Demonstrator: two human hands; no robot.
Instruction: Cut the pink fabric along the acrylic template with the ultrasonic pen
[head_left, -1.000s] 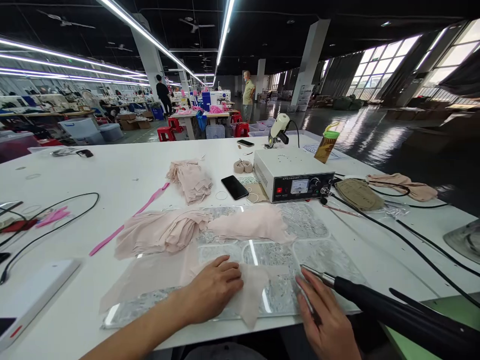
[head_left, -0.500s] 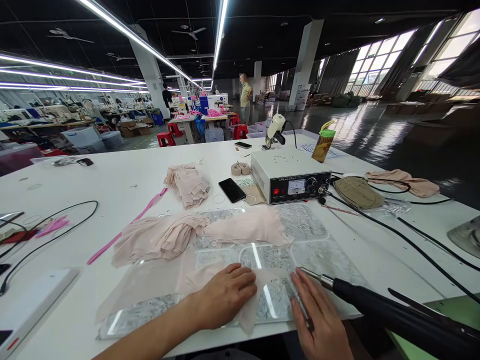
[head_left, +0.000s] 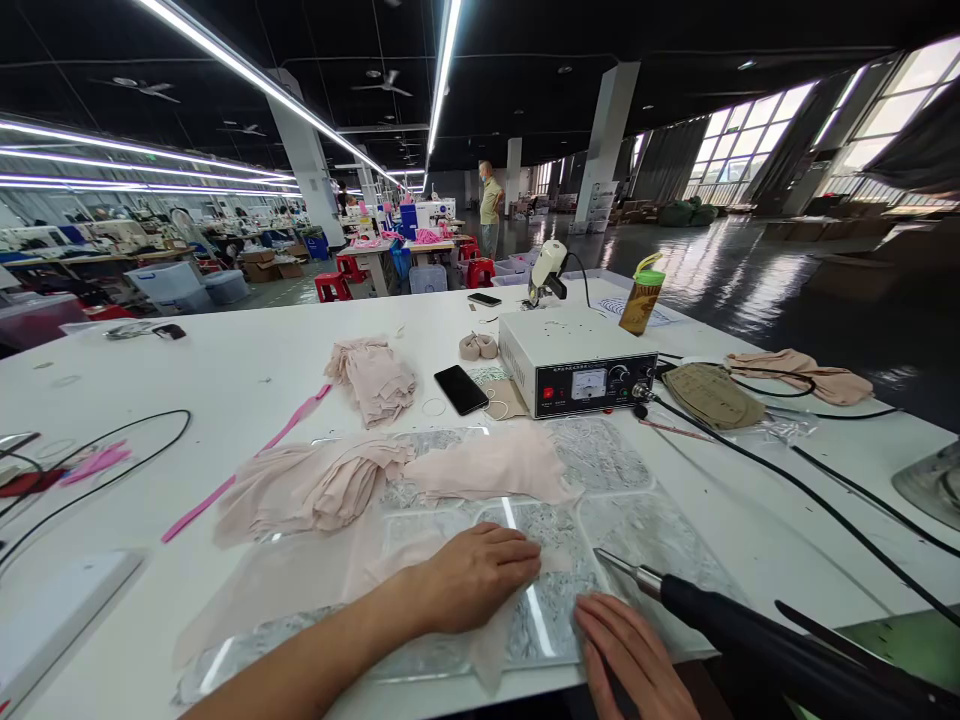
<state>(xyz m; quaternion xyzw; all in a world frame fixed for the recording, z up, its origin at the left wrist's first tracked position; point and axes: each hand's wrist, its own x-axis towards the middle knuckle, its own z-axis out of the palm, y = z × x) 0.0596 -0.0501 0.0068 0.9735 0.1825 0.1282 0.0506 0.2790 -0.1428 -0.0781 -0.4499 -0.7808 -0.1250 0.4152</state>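
My left hand (head_left: 480, 575) lies palm down, its fingers stretched over a thin pale-pink fabric piece (head_left: 491, 650) on the marbled grey mat (head_left: 615, 455). Close to the mat's front edge, my right hand (head_left: 634, 650) rests with fingers extended; its lower part leaves the frame. Just above that hand is a black handheld tool (head_left: 720, 610) with a pointed metal tip over the mat, and neither hand grips it. A fanned stack of pale-pink fabric (head_left: 319, 485) and a flatter stack (head_left: 491, 463) lie beyond my left hand.
Behind the mat stands a control box (head_left: 577, 360) with a cable. Around it are a phone (head_left: 460, 389), a drink bottle (head_left: 642, 298) and a khaki pad (head_left: 712, 394). A pink strip (head_left: 247, 465) and another fabric stack (head_left: 371, 380) lie left. A person (head_left: 490, 210) stands far off.
My left hand has slid right, over the fabric. My right hand has drawn back a little toward the table's front edge, away from the tool's tip. The view has shifted slightly.
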